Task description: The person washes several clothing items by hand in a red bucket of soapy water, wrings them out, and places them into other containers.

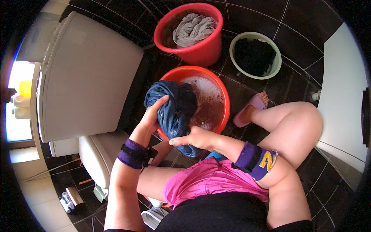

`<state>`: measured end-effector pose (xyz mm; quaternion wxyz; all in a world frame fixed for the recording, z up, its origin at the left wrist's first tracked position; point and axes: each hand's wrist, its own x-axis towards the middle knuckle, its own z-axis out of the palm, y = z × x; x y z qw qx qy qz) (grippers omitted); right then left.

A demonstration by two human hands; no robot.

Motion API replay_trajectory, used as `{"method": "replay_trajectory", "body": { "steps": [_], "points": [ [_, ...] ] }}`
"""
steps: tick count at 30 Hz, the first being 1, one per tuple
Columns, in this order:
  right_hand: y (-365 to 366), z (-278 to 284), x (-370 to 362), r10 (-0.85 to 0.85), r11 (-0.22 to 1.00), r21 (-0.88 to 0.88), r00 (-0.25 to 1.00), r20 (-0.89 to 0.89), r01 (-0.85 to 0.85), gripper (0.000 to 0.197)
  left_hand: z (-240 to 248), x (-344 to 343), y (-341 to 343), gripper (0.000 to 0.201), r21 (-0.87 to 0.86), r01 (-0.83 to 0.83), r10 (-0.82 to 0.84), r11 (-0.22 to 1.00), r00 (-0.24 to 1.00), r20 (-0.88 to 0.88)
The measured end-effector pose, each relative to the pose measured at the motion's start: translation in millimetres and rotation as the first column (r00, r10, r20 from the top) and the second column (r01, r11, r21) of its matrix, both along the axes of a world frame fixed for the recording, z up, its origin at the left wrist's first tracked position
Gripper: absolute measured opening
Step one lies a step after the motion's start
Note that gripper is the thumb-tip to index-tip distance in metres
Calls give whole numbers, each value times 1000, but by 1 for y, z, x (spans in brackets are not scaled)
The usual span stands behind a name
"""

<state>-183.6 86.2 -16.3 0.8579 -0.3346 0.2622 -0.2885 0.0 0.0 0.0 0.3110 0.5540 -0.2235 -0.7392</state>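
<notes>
Grasps blue cloth (169,118) in left hand (154,112) and right hand (196,137), may wet floor (242,91) by overhanging red tub (226,104).

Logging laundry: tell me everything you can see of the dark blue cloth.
The dark blue cloth looks like soft fabric, bunched into folds, with shiny, wet-looking patches; the nearly black part at its right may be separate. The left grip holds its left side, the right grip its lower part. It is over the left side of the orange-red tub, its lower end past the near side; any contact there is unclear.
</notes>
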Motion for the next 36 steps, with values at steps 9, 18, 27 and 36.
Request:
{"method": "replay_trajectory", "body": {
  "steps": [9,18,27,36],
  "points": [
    [12,-76,55,-152,938,-346,849,-506,-38,57,-48,-30,-12,52,248,539,-489,805,366,792],
    [24,-34,50,-185,977,-189,850,-494,103,100,-15,-46,-15,59,506,729,-674,461,-83,734],
    [21,60,42,10,905,394,935,355,-160,37,74,-52,-37,60,711,699,-635,78,-515,576],
    [-9,7,23,-125,671,560,671,731,-486,37,44,22,-6,65,93,338,-350,937,913,207]
  ]
}}
